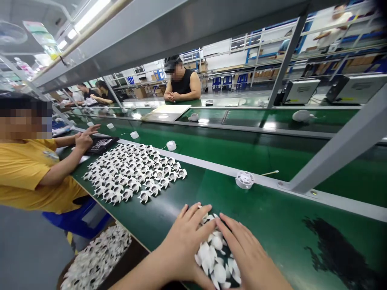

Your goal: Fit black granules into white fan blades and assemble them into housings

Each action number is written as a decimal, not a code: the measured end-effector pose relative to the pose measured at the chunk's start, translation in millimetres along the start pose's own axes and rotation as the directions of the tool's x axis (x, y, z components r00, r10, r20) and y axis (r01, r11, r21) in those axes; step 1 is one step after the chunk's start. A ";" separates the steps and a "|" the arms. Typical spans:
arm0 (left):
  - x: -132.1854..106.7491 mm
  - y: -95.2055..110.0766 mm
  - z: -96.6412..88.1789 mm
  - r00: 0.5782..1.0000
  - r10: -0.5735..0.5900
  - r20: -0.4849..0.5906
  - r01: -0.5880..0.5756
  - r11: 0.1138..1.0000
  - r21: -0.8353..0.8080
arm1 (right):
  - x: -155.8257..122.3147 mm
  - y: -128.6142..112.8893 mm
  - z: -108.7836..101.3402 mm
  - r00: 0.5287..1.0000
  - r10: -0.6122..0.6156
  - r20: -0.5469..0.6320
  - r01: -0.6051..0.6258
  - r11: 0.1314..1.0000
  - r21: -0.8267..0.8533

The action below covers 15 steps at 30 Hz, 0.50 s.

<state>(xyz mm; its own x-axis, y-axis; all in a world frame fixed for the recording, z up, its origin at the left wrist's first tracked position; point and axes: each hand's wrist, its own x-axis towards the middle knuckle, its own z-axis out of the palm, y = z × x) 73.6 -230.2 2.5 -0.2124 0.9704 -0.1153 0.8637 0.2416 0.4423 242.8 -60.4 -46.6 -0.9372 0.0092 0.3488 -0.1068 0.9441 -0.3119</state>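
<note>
A loose heap of small white fan impellers lies on the green bench top near its front edge. My left hand cups the heap from the left, fingers spread and thumb low. From the right, my right hand lies along the same heap with its fingers stretched out. The fingertips of both hands come close together at the far side of the heap. Farther left, many more white impellers stand in close rows, hubs showing. Beyond my hands, a round white fan housing with a short cable rests at the bench's metal edge.
Below the bench at left is a container full of impellers. A co-worker in a yellow shirt sits at left beside a black tray. A slanted metal post rises at right, and a conveyor carries several fan housings.
</note>
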 end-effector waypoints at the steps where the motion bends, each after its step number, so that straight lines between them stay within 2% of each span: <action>1: 9.7 3.3 0.1 1.000 0.022 0.012 -0.022 1.000 -0.016 | -1.1 3.7 -1.5 1.000 0.019 0.003 -0.019 1.000 0.015; 6: 54.3 17.0 -11.3 0.996 0.085 0.006 -0.084 0.990 -0.111 | -6.1 29.9 -10.4 0.990 0.138 -0.012 -0.138 0.990 0.011; 8: 65.1 22.0 -17.3 0.997 0.082 0.016 -0.079 0.988 -0.134 | -6.7 37.2 -13.8 0.983 0.179 -0.044 -0.179 0.984 -0.005; 11: 78.5 27.0 -29.0 0.997 0.080 0.011 -0.078 0.991 -0.107 | -6.2 39.5 -18.8 0.982 0.173 -0.072 -0.176 0.984 -0.026; 13: 91.2 28.2 -37.7 0.990 0.139 -0.031 -0.140 0.989 -0.051 | -5.8 37.8 -21.1 0.984 0.161 -0.075 -0.163 0.986 -0.033; 15: 109.8 28.6 -45.8 0.965 0.252 -0.077 -0.253 0.967 0.005 | -6.2 36.4 -21.6 0.985 0.157 -0.077 -0.161 0.986 -0.043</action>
<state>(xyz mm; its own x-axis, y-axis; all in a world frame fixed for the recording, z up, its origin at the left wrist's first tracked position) 54.0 -116.5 43.2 -0.0221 0.9974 0.0692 0.8915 -0.0117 0.4529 251.8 -19.0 -41.1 -0.9140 0.1827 0.3624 0.0595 0.9436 -0.3257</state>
